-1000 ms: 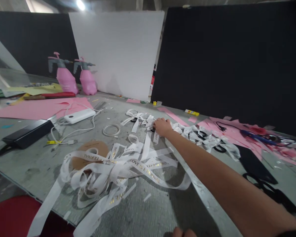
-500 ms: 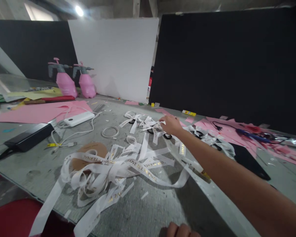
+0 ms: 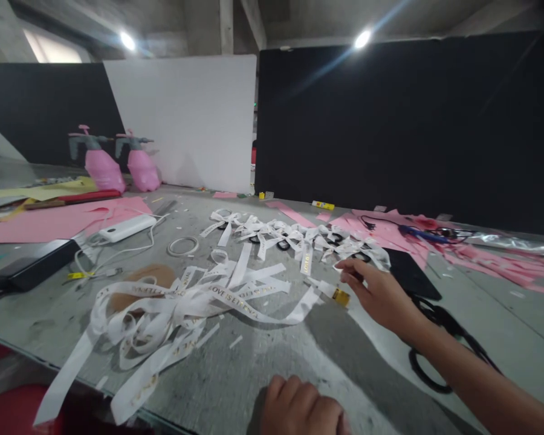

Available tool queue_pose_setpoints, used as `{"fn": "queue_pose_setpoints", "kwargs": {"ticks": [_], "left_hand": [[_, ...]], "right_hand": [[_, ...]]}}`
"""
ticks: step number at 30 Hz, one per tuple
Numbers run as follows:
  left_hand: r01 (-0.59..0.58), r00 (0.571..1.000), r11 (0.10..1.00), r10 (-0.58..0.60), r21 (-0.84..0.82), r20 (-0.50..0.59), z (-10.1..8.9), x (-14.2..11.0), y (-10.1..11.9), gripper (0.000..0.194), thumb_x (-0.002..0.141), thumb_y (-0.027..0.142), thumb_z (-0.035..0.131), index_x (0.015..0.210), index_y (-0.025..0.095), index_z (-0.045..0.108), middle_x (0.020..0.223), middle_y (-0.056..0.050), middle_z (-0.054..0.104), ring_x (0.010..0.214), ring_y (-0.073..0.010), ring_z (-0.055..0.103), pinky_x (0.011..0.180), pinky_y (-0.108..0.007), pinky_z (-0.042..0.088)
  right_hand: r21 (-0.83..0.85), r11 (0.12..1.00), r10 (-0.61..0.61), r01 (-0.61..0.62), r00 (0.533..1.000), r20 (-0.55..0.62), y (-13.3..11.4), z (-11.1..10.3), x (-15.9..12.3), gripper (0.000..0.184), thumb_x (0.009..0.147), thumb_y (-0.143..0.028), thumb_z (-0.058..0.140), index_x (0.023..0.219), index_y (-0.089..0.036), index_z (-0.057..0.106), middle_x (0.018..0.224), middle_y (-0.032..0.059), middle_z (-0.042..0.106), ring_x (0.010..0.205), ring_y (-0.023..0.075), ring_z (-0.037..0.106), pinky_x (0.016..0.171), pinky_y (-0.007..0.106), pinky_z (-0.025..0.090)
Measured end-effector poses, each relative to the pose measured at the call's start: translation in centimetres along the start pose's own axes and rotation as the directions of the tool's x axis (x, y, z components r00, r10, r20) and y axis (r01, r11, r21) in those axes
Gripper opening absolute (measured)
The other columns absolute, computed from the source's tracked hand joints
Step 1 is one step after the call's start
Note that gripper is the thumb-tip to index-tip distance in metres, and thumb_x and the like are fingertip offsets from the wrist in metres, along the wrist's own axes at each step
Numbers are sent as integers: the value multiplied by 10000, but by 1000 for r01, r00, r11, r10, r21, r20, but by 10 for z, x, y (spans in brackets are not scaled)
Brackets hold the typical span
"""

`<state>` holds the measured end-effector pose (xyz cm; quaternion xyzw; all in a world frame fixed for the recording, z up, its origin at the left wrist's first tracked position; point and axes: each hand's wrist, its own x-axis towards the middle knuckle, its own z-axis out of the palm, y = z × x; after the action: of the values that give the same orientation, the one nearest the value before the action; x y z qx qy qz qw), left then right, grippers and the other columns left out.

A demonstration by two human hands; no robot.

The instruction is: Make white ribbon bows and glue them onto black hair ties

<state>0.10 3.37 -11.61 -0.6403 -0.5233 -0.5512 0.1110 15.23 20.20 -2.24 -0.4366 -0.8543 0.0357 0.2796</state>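
Note:
My right hand (image 3: pixel 381 299) hovers over the table at right, thumb and index finger slightly apart, with nothing visible between them. Just left of its fingertips lies a small white tube with a yellow end (image 3: pixel 341 296). Beyond it is a row of white ribbon bows (image 3: pixel 281 234) on black rings, some tails carrying gold letters. At the bottom edge my left hand (image 3: pixel 301 406) rests curled on the table; its palm side is hidden. A loose heap of printed white ribbon (image 3: pixel 181 308) spreads to the left, partly over a brown cardboard disc (image 3: pixel 163 277).
Black-handled scissors (image 3: pixel 428 368) lie beside my right forearm, near a black flat pad (image 3: pixel 412 275). At left are a white power bank (image 3: pixel 127 229) with a cable, a black box (image 3: pixel 31 266) and a clear ring roll (image 3: pixel 182 246). Two pink spray bottles (image 3: pixel 104 172) stand behind.
My right hand has drawn back from the bows toward me and rightward, to beside the white tube. My left hand has come further into view. The camera view has shifted right and up.

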Motion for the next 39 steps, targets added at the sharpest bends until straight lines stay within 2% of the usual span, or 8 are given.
{"fn": "queue_pose_setpoints", "kwargs": {"ticks": [9, 17, 21, 26, 29, 33, 36, 39], "left_hand": [[-16, 939, 996, -14, 84, 344, -35, 15, 9, 148, 803, 118, 472, 708, 209, 540, 601, 5, 560, 585, -161, 513, 601, -328, 321], [-12, 930, 992, -35, 128, 365, -38, 17, 14, 181, 844, 135, 459, 705, 205, 550, 629, -6, 584, 610, -165, 519, 628, -326, 324], [-2, 915, 992, -49, 128, 401, -39, 19, 15, 183, 846, 140, 456, 711, 206, 560, 636, -3, 582, 620, -166, 522, 635, -321, 346], [-13, 901, 991, -47, 136, 432, -39, 21, 17, 130, 851, 166, 496, 800, 212, 607, 701, -18, 621, 672, -188, 558, 655, -326, 409], [106, 903, 990, -135, 93, 408, -42, 27, 16, 137, 871, 210, 487, 861, 208, 624, 787, -40, 646, 744, -191, 596, 692, -323, 472], [338, 787, 928, -369, 154, 495, -46, 56, 5, 206, 841, 233, 521, 1017, 192, 619, 987, -70, 655, 886, -200, 617, 749, -321, 524], [248, 775, 897, -410, 365, 481, -43, 84, -10, 369, 821, 203, 537, 1184, 151, 578, 1233, -124, 579, 1173, -275, 512, 996, -444, 427], [116, 745, 831, -435, 544, 506, -34, 101, -22, 437, 819, 231, 574, 1247, 148, 559, 1349, -156, 508, 1256, -352, 430, 992, -547, 385]], "right_hand": [[195, 974, -103, 112, 993, -58, 10, 4, -17, 165, 878, -165, 468, 839, -186, 626, 830, 71, 692, 785, 205, 642, 704, 317, 492], [133, 983, -105, 125, 984, -145, 11, -18, -35, 262, 920, -156, 387, 976, -180, 642, 852, 80, 702, 804, 212, 665, 710, 320, 508], [0, 981, -192, 193, 978, -84, 15, -29, -54, 245, 931, -160, 365, 984, -190, 602, 877, 98, 692, 822, 241, 657, 734, 352, 501], [-23, 995, -101, 100, 994, -33, 21, -30, -52, 233, 933, -143, 329, 986, -197, 550, 893, 105, 689, 814, 253, 662, 704, 348, 494], [44, 995, -88, 88, 996, -12, 22, -27, -50, 215, 954, -170, 336, 1029, -198, 535, 908, 99, 691, 814, 244, 668, 718, 340, 495], [79, 993, -87, 92, 994, -64, 23, -21, -51, 223, 955, -178, 369, 1089, -184, 547, 960, 118, 676, 852, 246, 656, 751, 360, 502], [108, 980, -153, 169, 978, -142, 24, -18, -51, 233, 938, -129, 368, 1032, -176, 575, 956, 123, 664, 903, 246, 635, 777, 370, 505], [145, 952, -248, 269, 957, -149, 21, -16, -52, 254, 929, -88, 367, 995, -182, 593, 935, 110, 653, 907, 228, 621, 795, 365, 509]]}}
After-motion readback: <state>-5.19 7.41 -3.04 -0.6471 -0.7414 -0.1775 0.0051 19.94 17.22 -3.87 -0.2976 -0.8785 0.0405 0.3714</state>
